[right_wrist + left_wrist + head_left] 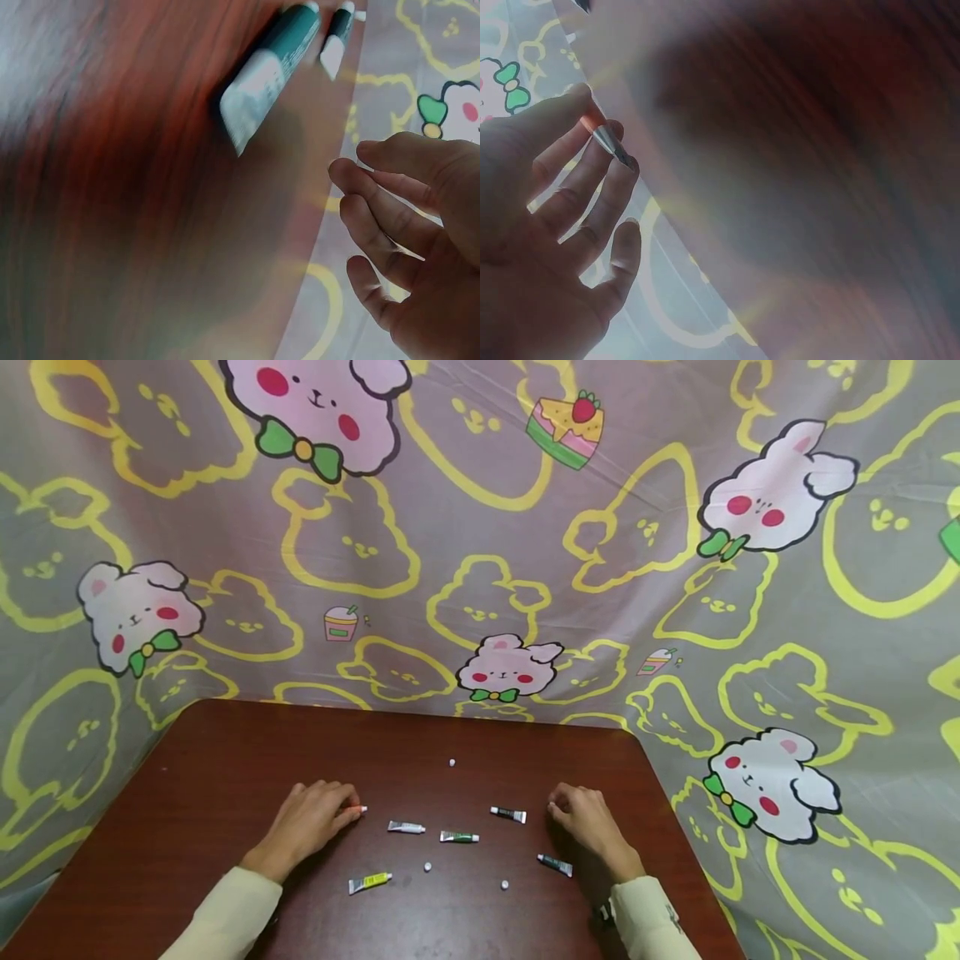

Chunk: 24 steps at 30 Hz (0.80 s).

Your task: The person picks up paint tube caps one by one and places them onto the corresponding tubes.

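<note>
My left hand [318, 818] pinches a small orange paint tube [595, 124] between thumb and fingers; its white tip pokes out on the right in the head view. In the left wrist view the tube's silvery end lies against the fingers. At the table's right side, my right hand [588, 818] holds nothing, its fingers loosely bent. A black paint tube [508, 814] lies just left of it, and a dark green paint tube [555, 864] lies nearer the front. Between the hands are a whitish-grey tube [407, 827] and a green tube [459, 837].
A yellow paint tube [370, 882] lies toward the front left of the brown table [247, 752]. Small white pieces like caps lie about: one at the back [452, 762], a second [427, 867] and a third [505, 885] in front. A patterned cloth [420, 610] hangs round the table.
</note>
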### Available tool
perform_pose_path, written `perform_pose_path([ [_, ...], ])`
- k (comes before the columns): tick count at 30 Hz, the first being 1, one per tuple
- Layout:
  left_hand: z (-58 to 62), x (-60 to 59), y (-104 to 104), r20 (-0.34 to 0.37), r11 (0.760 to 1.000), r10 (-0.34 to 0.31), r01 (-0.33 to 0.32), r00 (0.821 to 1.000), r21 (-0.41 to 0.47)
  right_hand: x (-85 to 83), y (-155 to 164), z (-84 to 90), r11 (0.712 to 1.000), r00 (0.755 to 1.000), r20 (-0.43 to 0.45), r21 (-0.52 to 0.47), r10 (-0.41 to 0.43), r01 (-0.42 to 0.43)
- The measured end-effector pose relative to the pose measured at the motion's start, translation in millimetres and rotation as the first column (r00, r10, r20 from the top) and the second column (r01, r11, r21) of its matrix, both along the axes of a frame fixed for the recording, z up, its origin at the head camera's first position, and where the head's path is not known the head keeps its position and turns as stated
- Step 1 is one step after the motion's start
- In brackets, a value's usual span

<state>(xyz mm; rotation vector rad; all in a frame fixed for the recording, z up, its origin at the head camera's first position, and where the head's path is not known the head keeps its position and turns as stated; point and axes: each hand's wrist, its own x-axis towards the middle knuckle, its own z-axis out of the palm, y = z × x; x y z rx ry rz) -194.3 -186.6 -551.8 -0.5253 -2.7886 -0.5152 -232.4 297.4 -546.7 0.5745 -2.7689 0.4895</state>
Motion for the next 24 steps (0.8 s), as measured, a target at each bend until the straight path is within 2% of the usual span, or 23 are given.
perform_pose_path([
  [6, 3.8, 0.7, 7.3, -0.009, 1.000, -0.018, 0.018, 1.000, 0.001, 3.5, -12.3, 5.9, 0.999, 0.999, -0.037, -0.008, 0.040, -0.040],
  [16, 9.5, 3.0, 19.3, -0.051, 0.999, -0.047, 0.048, 0.998, 0.011, 10.4, -33.0, 12.8, 0.998, 0.998, -0.031, 0.000, 0.057, -0.057],
  [24, 17.3, 4.0, 29.2, -0.060, 0.998, -0.060, 0.061, 0.996, 0.002, 15.1, -43.9, 18.7, 0.996, 0.992, -0.094, -0.001, 0.089, -0.089],
])
